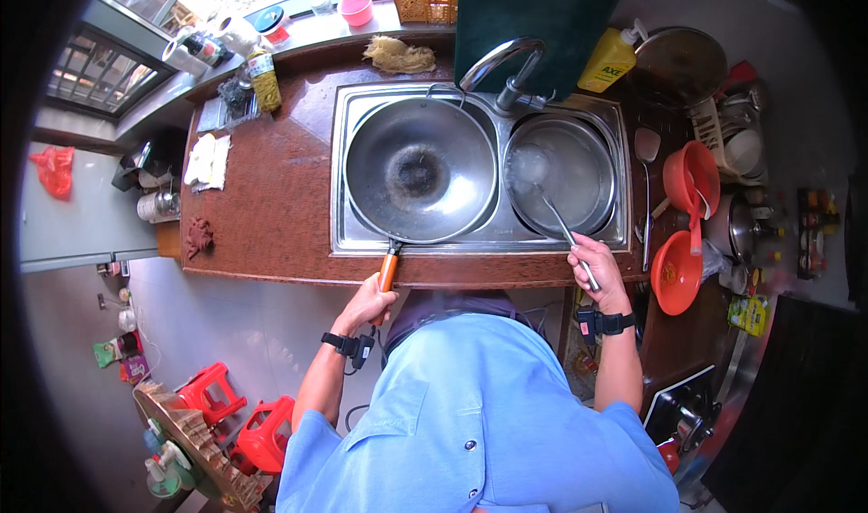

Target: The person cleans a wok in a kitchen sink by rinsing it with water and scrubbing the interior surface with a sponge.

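Note:
My left hand (371, 303) grips the orange-brown handle of a steel wok (447, 154), which rests over the left basin of a double stainless steel sink (483, 238). The wok holds no food, and its centre is darkened. In my right hand (597, 269) is the metal handle of a ladle (557, 216). Its bowl end dips into cloudy water in a round metal basin (605, 204) set in the right side of the sink. Between the two vessels a chrome faucet (510, 92) rises at the back, its spout turned left over the wok's rim.
A dark green board (522, 11) and a yellow detergent bottle (607, 59) stand behind the sink. On the right are a spatula (646, 154), a red ladle-like scoop (685, 167) and a red bowl (686, 289). To the left lie white cloths (207, 162) and an oil bottle (264, 82).

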`<state>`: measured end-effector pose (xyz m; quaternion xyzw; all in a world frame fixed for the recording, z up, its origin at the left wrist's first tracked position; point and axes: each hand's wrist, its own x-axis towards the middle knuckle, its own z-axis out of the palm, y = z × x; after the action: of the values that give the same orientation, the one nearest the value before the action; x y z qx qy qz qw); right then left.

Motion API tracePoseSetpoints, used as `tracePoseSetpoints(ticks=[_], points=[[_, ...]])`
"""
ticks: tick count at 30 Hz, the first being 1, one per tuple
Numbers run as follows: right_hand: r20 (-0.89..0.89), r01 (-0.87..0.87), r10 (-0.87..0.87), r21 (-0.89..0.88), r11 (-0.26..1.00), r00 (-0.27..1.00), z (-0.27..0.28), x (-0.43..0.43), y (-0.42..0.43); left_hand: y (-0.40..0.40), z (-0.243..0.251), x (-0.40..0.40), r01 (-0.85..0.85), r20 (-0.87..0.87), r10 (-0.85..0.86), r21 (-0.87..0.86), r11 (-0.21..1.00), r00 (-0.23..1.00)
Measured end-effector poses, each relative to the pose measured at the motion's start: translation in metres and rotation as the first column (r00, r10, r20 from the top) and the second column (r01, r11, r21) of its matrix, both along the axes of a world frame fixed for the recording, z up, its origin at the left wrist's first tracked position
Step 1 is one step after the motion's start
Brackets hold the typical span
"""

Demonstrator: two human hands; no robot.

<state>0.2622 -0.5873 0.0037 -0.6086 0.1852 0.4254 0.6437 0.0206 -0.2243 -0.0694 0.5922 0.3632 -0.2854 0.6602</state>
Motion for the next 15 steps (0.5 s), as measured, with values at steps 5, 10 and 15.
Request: tracePoseSetpoints(ticks=[5,10,15], points=[[-0.018,-0.196,0.199,0.111,0.974,0.98,0.007,0.003,0.029,-0.011,-0.004,-0.007,0.082,-0.008,-0.083,0.272,0.959,0.997],[0.063,-0.369,0.368,-0.001,0.93,0.928,-0.018,-0.004,0.08,-0.012,-0.017,-0.022,0.152,0.021,-0.176,0.415,0.897,0.984],[0.323,-0.48,0.542,-0.256,0.839,0.776,-0.043,-0.01,0.105,-0.015,-0.004,-0.016,0.327,-0.101,-0.331,0.57,0.754,0.938]])
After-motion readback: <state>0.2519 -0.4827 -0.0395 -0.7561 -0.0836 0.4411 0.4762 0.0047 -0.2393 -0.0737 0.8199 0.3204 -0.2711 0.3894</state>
